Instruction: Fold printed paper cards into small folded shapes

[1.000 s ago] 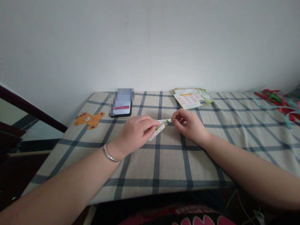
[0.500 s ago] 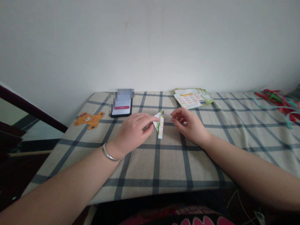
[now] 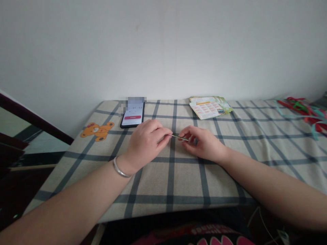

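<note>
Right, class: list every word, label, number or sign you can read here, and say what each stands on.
"01:52": on the phone screen; the area beside it is pixelated.
Red button on that screen: too small to read.
Printed cards: too small and blurred.
Dark clothing: lettering too blurred.
Held paper: edge-on, nothing readable.

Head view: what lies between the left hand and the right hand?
The head view shows a thin paper-like piece, seen edge-on, running from the left hand to the right hand, with checked cloth below.
</note>
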Demonstrator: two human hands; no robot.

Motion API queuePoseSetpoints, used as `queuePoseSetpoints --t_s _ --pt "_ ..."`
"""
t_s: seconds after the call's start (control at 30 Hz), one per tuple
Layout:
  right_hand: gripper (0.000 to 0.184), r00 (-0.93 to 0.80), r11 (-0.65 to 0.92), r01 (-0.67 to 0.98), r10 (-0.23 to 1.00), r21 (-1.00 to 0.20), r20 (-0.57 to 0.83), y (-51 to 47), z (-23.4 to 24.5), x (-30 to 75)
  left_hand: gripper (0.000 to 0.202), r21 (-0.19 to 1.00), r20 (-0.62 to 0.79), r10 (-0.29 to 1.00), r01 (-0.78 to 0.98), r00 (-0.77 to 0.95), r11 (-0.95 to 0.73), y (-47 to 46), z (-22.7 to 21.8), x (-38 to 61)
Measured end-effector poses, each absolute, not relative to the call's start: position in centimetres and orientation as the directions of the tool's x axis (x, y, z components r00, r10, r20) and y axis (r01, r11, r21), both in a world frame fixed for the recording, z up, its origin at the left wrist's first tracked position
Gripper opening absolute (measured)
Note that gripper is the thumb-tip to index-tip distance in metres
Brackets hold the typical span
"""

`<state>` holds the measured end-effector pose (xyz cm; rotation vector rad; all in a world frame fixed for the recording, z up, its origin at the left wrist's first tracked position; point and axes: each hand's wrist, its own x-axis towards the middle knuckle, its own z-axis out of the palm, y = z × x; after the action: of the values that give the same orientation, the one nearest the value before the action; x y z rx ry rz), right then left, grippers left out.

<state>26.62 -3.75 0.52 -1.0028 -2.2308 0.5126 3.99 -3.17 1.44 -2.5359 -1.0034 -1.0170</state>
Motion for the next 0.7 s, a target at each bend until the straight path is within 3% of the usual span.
queuePoseSetpoints --t_s 0.33,0.5,0.7 --pt "0.004 -0.43 0.607 0.51 0.793 -0.609 0.431 -3.96 0.85 26.48 0.006 0.089 0.679 0.483 0.59 0.553 -0.802 -3.55 1.74 4.34" --pt "0.006 -0.431 0.598 0.418 0.793 -0.683 0.431 -3.95 0.64 26.54 0.008 0.151 0.617 0.543 0.591 0.57 -0.792 -3.58 1.32 4.44" --pt "0.011 -0.424 0.578 0.426 0.807 -0.696 0.411 -3.99 0.64 26.55 0.003 0.105 0.608 0.543 0.619 0.579 -0.778 -3.49 0.93 4.47"
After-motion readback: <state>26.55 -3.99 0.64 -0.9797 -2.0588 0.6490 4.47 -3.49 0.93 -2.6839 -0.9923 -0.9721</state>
